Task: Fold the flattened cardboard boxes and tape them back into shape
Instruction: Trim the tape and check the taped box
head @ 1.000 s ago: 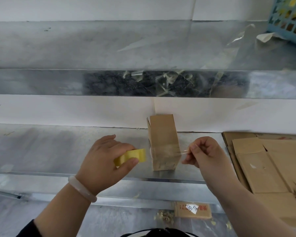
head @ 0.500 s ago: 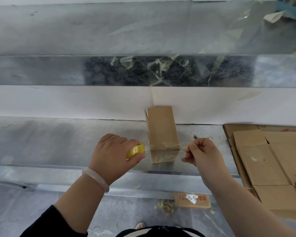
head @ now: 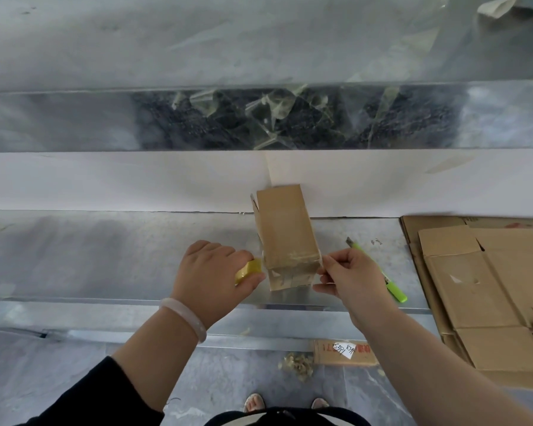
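Box (head: 285,235) lies on the shelf (head: 105,256), long axis running from the front edge toward the wall (head: 136,179), taped end nearest the person. Left hand (head: 211,278) grips the tape roll (head: 248,270) beside its near left corner; right hand (head: 351,278) pinches the clear tape (head: 293,259) at the right corner

Small brown cardboard box (head: 285,238), folded into shape, lay lengthwise between the fingers of the two hands, its near end facing the viewer. A strip of clear tape (head: 293,260) crossed its top near that end, the strip's right end pinched in the fingers (head: 336,263) of the right hand (head: 348,278). The yellow tape roll (head: 249,269) sat gripped in the fingers (head: 228,253) of the left hand (head: 211,276), just beside the box's left side. Flattened boxes (head: 490,290), brown and stacked, lay well right of the right fingers.
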{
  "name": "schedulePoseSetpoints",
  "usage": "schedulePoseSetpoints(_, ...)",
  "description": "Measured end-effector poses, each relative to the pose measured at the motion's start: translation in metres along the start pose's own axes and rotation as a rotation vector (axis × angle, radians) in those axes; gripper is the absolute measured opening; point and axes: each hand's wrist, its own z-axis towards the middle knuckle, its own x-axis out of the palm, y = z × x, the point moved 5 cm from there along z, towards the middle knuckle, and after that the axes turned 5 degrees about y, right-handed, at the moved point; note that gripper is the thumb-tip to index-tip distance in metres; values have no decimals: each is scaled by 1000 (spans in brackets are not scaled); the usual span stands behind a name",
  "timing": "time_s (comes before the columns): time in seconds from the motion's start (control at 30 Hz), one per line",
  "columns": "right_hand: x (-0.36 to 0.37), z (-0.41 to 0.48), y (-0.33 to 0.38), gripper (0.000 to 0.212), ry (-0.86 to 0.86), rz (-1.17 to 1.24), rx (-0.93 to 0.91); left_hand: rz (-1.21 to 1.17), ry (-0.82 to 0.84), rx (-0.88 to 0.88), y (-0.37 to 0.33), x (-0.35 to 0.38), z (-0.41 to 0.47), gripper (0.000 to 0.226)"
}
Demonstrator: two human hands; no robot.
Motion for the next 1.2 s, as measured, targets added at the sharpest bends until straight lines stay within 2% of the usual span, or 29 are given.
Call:
schedulePoseSetpoints(0.1, -3, 3, -8, 20, 22, 84, 67, 21, 13, 10, -6, 2, 3, 44)
schedulePoseSetpoints(0.27, 10, 4, -17, 9, 208, 453, 362, 19, 29, 14, -5, 1, 6, 44)
schedulePoseSetpoints(0.37, 13, 5, -21, 9, 216, 477, 409, 23, 40, 19, -6, 0, 6, 44)
schedulePoseSetpoints(0.43, 10, 8, -22, 11, 155, 420, 361, 19, 44, 21, -6, 0, 6, 43)
schedulePoseSetpoints(0.5, 2, 10, -19, 15, 49, 260, 198, 17, 38, 19, -6, -1, 7, 43)
schedulePoseSetpoints(0.57, -6, 4, -10, 24, -82, 119, -92, 18, 37, 19, -5, -1, 7, 43)
schedulePoseSetpoints(0.6, -3, -3, -5, 29, -51, 104, -241, 18, 35, 20, -5, 0, 7, 43)
schedulePoseSetpoints(0.67, 18, -20, -6, 48, 192, 50, -404, 14, 29, 21, -6, 1, 7, 43)
schedulePoseSetpoints(0.77, 43, -28, -18, 68, 424, -101, -406, 16, 9, 16, -6, 2, 6, 39)
schedulePoseSetpoints(0.87, 39, -22, -20, 66, 474, -158, -327, 14, -15, -4, -3, 2, 5, 38)
schedulePoseSetpoints(0.93, 28, -16, -12, 64, 398, -338, -397, 12, -16, -9, -1, 2, 5, 39)
schedulePoseSetpoints(0.97, 22, -16, -3, 64, 329, -460, -512, 11, -15, -9, -1, 3, 5, 40)
schedulePoseSetpoints(1.03, 22, -18, 21, 61, 220, -704, -857, 4, -19, -10, -1, 3, 5, 41)
schedulePoseSetpoints(1.1, 30, -19, 35, 52, 188, -867, -1134, -5, -18, -13, -1, 4, 4, 44)
schedulePoseSetpoints(1.2, 38, -13, 42, 38, 149, -875, -1287, -36, -33, -30, 0, 5, 2, 47)
